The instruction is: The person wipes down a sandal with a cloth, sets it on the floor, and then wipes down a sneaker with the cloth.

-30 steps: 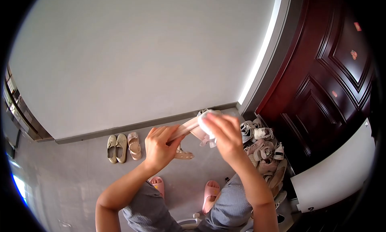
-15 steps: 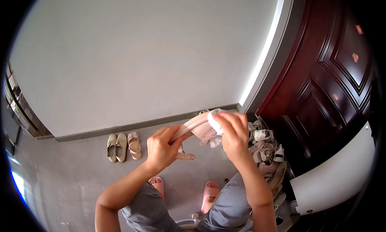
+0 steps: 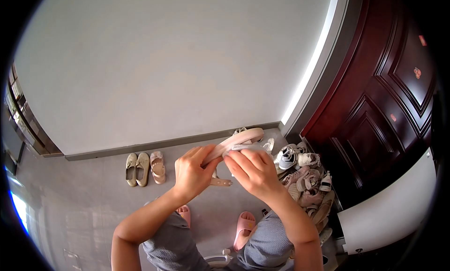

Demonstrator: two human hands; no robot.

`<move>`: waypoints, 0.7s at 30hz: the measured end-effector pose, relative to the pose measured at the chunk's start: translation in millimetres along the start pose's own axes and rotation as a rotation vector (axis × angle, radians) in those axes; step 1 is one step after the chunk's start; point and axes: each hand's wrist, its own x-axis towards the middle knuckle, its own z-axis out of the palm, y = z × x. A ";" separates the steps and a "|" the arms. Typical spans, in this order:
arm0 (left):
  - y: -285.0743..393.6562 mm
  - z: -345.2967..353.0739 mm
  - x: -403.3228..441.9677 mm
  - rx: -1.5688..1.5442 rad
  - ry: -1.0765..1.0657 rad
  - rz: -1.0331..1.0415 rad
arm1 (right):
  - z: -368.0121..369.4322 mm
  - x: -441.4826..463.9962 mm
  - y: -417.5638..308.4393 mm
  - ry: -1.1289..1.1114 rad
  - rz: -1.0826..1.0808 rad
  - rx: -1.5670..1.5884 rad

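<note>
My left hand (image 3: 191, 173) is closed around one end of a pale pink sandal (image 3: 249, 136), whose sole edge faces up and whose toe points away to the right. A loose strap (image 3: 221, 182) with small holes hangs below that hand. Fingers bent, my right hand (image 3: 253, 174) presses a white wipe (image 3: 240, 147) against the sandal's near side. Most of the wipe and the sandal's upper are hidden behind the fingers.
By the wall stand a pair of beige shoes (image 3: 137, 169) and a single pink sandal (image 3: 158, 167). A heap of shoes (image 3: 309, 179) lies at right before a dark red door (image 3: 370, 116) and a white curved panel (image 3: 389, 210). Pink slippers (image 3: 244, 228) are on my feet.
My right hand has moved left and closer to my left hand along the sandal with the wipe. The sandal's toe now shows past it. My left hand keeps its hold.
</note>
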 end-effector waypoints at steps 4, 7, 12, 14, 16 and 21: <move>-2.3 -1.0 -1.7 0.010 0.009 -0.008 | -8.3 2.1 17.5 0.028 0.118 -0.002; -3.7 -2.1 -2.0 0.010 0.004 -0.019 | -8.0 1.6 14.6 0.030 0.157 -0.046; -6.5 -1.2 -3.0 -0.018 -0.025 -0.061 | 1.9 -1.0 -1.0 -0.047 -0.015 0.013; -8.5 -2.5 -3.8 -0.043 -0.029 -0.105 | 0.1 -6.3 14.8 0.015 0.094 -0.007; -7.1 -5.4 -2.7 -0.085 -0.053 -0.182 | -6.9 -3.5 20.4 -0.011 0.145 -0.010; -8.6 -5.6 -2.6 -0.097 -0.069 -0.195 | 2.1 -6.0 2.9 -0.038 -0.028 0.039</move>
